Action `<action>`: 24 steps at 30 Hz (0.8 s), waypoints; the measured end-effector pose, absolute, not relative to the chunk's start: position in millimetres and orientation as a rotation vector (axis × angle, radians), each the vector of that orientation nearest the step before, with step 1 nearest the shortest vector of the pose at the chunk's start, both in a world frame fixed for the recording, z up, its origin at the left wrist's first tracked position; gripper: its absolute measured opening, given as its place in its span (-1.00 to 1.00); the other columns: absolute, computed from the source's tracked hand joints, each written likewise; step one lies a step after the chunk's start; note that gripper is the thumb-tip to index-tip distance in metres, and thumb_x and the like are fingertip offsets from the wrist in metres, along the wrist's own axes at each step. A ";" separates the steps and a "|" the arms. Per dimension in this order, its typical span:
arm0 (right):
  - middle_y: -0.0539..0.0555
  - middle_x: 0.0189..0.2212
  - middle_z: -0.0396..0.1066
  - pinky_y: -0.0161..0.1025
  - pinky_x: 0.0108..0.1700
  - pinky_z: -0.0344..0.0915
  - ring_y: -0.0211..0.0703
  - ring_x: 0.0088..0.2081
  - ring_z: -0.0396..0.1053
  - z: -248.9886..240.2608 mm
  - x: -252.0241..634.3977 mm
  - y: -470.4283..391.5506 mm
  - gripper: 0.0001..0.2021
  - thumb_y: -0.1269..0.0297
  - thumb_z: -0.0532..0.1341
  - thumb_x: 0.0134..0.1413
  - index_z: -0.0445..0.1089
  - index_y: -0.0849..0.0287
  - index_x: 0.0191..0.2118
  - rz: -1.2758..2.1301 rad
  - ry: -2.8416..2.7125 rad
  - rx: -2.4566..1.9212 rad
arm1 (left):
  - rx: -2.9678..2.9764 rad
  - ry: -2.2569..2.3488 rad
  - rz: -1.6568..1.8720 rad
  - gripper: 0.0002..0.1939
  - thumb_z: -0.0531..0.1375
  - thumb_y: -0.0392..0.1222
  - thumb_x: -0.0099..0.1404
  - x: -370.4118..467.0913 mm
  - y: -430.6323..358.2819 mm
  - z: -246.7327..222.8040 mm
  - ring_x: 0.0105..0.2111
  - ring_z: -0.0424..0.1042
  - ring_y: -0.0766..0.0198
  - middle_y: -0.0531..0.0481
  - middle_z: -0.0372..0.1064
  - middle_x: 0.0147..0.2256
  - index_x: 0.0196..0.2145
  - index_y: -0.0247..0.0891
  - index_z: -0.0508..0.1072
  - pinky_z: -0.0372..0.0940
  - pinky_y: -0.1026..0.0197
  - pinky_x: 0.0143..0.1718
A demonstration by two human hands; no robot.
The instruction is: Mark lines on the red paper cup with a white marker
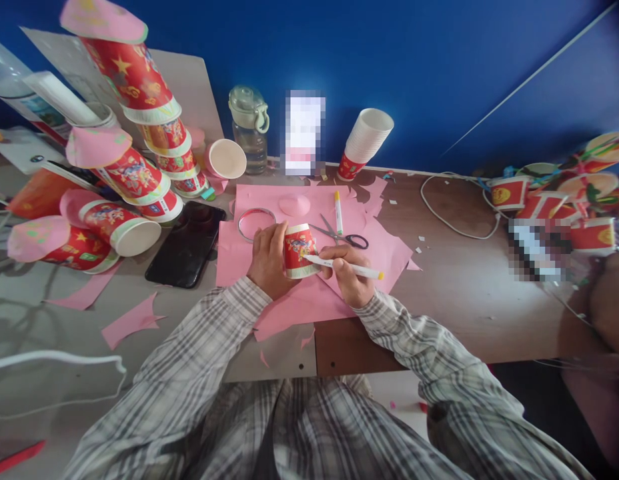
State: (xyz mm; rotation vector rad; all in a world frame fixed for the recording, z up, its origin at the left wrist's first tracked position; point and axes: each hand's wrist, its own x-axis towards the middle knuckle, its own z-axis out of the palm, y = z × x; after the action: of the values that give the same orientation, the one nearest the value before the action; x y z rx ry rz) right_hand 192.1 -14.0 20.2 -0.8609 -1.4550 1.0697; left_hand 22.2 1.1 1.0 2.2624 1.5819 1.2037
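My left hand point(269, 259) is closed round the side of a red printed paper cup point(298, 247), which stands rim down over the pink paper. In my right hand point(350, 275) is a white marker point(357, 268) with a yellow end, gripped between thumb and fingers. Its tip meets the cup's printed side. Scissors point(339, 235) lie partly spread just beyond my right hand, with a second marker point(338, 212) above them. A roll of tape point(256, 224) lies beside my left hand. Behind the cup rests a small pink paper cone point(294, 205). Pink paper sheets point(284, 313) lie underneath everything.
Stacked cups with pink cone tops point(134, 170) stand at the left, near a black phone point(185, 245). A water bottle point(249, 133), a lit screen point(303, 133) and a cup stack point(364, 143) line the back. More cups point(554, 200) and a white cable point(439, 223) are at the right.
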 end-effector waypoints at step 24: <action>-0.01 -0.66 0.29 -0.21 -0.52 0.23 -0.22 -0.63 0.23 16.3 193.4 -11.7 -0.74 0.12 0.11 0.06 0.40 0.20 -0.32 1.124 -1.369 -0.872 | 2.254 1.580 1.193 -0.11 0.22 0.15 0.01 21.5 1.6 -1.6 0.05 0.16 -0.06 -0.33 0.15 0.01 0.12 -0.42 -0.05 0.00 -0.24 0.16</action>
State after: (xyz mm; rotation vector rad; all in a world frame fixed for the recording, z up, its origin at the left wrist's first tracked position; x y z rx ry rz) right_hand 193.4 -11.7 16.3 -0.8717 -1.3685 1.1239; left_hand 21.5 1.6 -1.6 2.2541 1.5804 1.1927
